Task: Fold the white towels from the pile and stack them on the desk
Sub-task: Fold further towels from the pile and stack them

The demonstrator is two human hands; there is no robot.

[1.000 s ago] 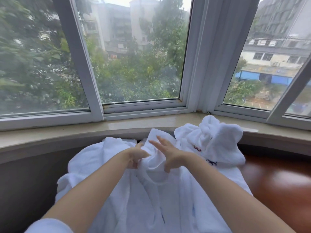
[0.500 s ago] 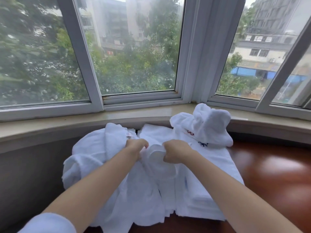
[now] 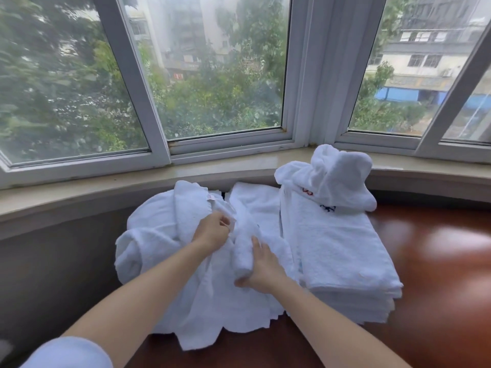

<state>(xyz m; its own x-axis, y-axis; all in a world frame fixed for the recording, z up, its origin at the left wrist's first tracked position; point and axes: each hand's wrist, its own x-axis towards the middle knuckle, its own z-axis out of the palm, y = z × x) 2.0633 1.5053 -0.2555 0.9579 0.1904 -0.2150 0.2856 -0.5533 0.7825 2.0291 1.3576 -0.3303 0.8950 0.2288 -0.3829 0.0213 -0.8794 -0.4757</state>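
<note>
— Two hands at once?
— Yes. Left hand pinches a towel edge in the loose pile; right hand curls round a rolled towel (thumb underneath).
— Folded ones?
— Stacked right, on the bench.

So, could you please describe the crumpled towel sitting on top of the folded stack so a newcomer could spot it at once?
Start at the window sill and follow it right to the red-brown desk. A neat folded stack lies there, and the crumpled towel sits on its far end against the sill. It alone is bunched into a lump above the rest.
</note>
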